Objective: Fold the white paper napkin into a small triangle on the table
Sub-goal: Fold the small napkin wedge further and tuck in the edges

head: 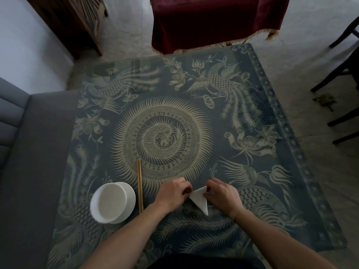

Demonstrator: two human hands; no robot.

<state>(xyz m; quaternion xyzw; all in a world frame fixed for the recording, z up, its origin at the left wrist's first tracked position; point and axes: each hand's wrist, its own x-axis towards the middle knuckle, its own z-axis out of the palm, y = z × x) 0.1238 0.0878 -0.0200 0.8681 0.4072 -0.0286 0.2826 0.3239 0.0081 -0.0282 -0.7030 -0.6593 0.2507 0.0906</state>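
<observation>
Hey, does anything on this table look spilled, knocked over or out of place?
Nothing stands out. The white bowl sits upright, the chopsticks lie paired beside it, and both hands hold the napkin, already a triangle.

1. The napkin (200, 199) lies flat on the table (272, 171), near the edge closest to the person, between the 2 hands.
2. Left hand (172, 195) touches its left corner, right hand (223, 196) sits on its right side.
3. Left of the left hand, 2 chopsticks (140, 186) lie side by side, pointing away from the person.
4. Just left of those sits a bowl (112, 202).
5. A sofa (29, 152) runs along the table's left side, chairs (342, 74) stand off to the far right.
</observation>
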